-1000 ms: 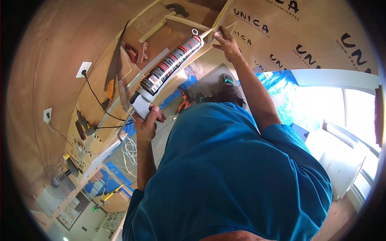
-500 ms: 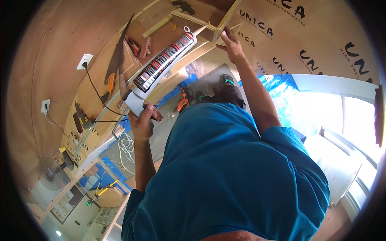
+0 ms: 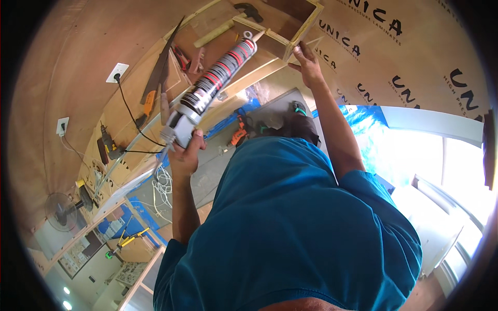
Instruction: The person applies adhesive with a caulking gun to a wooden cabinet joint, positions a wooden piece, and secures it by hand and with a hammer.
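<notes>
Left hand clamped on the caulking gun, right hand at the wooden frame, its grip hard to tell!

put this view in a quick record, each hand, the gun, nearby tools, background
left hand: wrapped around the grip of a caulking gun
cartridge: black, red and silver, slanting up to the right
nozzle: at the wooden box; contact unclear
right hand: fingers at the box's near corner
tools: hammer, handsaw, drill
background: fan, coiled white cable
</notes>
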Demonstrator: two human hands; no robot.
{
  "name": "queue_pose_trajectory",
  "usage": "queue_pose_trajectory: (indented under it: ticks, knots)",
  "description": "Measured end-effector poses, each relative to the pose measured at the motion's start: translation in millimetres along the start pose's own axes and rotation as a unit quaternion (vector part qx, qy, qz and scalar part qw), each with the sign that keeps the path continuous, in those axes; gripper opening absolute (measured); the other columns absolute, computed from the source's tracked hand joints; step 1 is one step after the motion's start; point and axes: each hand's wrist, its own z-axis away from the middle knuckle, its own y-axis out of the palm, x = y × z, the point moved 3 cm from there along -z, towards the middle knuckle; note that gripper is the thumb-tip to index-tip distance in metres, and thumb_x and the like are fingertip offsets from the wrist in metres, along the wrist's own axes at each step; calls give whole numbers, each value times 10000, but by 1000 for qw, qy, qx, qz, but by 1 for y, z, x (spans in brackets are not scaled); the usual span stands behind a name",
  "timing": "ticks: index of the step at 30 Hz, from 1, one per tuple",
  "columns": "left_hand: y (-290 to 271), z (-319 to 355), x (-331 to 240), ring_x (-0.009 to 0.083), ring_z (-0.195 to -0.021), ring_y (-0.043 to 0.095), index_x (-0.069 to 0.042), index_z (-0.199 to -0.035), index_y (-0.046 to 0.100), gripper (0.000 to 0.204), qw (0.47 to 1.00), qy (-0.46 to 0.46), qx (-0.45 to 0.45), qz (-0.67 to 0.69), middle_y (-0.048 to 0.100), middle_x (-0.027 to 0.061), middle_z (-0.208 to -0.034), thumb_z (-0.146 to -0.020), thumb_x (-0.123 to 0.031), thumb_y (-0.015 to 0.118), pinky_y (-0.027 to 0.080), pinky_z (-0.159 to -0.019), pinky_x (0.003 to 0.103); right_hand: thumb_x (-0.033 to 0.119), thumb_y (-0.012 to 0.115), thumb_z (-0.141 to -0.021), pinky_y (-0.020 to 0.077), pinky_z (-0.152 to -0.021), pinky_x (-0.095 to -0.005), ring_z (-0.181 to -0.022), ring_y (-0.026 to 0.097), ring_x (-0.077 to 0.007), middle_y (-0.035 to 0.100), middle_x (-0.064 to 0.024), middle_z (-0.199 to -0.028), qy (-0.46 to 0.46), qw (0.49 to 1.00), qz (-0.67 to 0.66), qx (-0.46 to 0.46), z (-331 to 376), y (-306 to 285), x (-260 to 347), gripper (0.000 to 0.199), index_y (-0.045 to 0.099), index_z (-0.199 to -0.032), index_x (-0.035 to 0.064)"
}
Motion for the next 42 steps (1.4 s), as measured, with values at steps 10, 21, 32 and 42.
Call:
queue_pose_trajectory:
  ticks: [10, 21, 32, 42]
  knots:
    - [-3, -8, -17, 303, -684, 679, -51, -930, 659, 232, 901, 269, 32, -339, 681, 129, -793, -740, -120, 773, 533, -649, 353, 461, 728, -922, 507, -1016, -486, -1393, 458, -319, 380, -171, -1559, 6, 1000, -10, -11, -3, 2, -5, 945, 242, -1577, -14]
    - [2, -1, -31, 353, -821, 653, -73, -992, 641, 521, 838, 293, 83, -453, 660, 126, -875, -544, -240, 848, 490, -698, 453, 467, 652, -971, 469, -1067, -506, -1472, 349, -284, 332, -113, -1615, 27, 1000, 0, -3, -2, 4, -4, 833, 268, -1590, 62]
    - [11, 14, -46, 329, -785, 632, -74, -928, 613, 435, 819, 320, 120, -461, 627, 102, -824, -589, -275, 794, 482, -683, 435, 478, 663, -961, 471, -1063, -504, -1463, 361, -286, 343, -98, -1605, 25, 1000, 0, 5, 2, 7, 3, 837, 283, -1587, 74]
    - [9, 19, -31, 342, -772, 643, -56, -921, 649, 379, 868, 296, 115, -381, 648, 120, -833, -614, -195, 821, 501, -705, 425, 493, 672, -950, 486, -1039, -481, -1449, 380, -285, 350, -99, -1600, 33, 999, 1, 0, -1, 7, -1, 848, 299, -1577, 61]
